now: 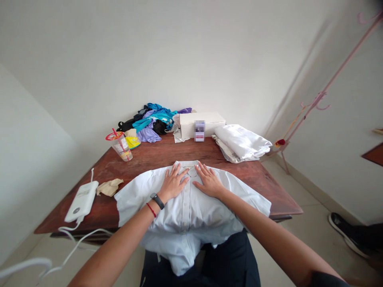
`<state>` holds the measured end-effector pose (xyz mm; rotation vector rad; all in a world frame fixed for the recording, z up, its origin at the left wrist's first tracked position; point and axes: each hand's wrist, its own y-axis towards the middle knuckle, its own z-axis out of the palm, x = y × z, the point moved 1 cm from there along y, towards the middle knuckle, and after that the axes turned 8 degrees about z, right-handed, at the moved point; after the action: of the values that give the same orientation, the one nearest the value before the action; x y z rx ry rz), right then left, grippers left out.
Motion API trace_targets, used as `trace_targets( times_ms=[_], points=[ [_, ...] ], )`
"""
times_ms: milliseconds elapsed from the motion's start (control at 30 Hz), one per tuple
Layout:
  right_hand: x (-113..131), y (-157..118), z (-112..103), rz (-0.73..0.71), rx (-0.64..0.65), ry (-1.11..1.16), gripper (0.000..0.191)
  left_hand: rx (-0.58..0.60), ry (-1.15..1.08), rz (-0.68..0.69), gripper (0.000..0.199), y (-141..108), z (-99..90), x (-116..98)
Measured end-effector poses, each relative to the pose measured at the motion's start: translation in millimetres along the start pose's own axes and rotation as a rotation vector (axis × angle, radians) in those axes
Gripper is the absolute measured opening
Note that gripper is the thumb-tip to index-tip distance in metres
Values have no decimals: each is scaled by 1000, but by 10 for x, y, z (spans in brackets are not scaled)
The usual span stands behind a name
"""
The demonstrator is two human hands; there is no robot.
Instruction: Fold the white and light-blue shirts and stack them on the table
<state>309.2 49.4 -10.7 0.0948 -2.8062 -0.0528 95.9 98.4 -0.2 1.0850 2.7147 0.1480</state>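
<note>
Atop a wooden table (pixel 170 152), a white shirt (pixel 196 217) lies beneath the left hand (pixel 174 184) and right hand (pixel 210 182), fingers spread and grasping nothing, apparently being smoothed, its overhanging hem (pixel 181 261) likely needing straightening next.

Button-up shirt (pixel 186 211): spread over near edge of table (pixel 173 150)
Power bank (pixel 82 200): placed left of shirt
Far carton (pixel 186 126): flanked by clothes heap (pixel 158 116) left, folded cloth (pixel 243 140) right

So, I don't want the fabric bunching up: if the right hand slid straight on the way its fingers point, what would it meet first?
The right hand would likely meet the shirt collar first, just ahead of it; beyond that, perhaps the white box, though depth is hard to judge.
</note>
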Motion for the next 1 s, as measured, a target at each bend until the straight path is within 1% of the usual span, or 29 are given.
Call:
trace_targets(
  times_ms=[100,233,400,467,600,800,1000],
  points=[
    [6,-1,-10,4,6,-1,84,10,6,-10,52,11,-5,-3],
    [22,-23,-44,-9,-18,-1,84,9,13,-4,53,16,-4,0],
    [44,-65,-94,-112,27,-12,70,14,23,6,54,16,24,18],
    [51,-76,-107,-136,29,-9,67,4,26,11,55,14,33,22],
    [61,-80,-115,-133,11,-4,72,-23,34,20,54,10,39,18],
    [34,-54,-82,-138,20,-1,74,-85,27,27,53,1,55,18],
    [18,-34,-63,-126,37,1,76,-120,16,17,54,-4,80,29]
  ],
)
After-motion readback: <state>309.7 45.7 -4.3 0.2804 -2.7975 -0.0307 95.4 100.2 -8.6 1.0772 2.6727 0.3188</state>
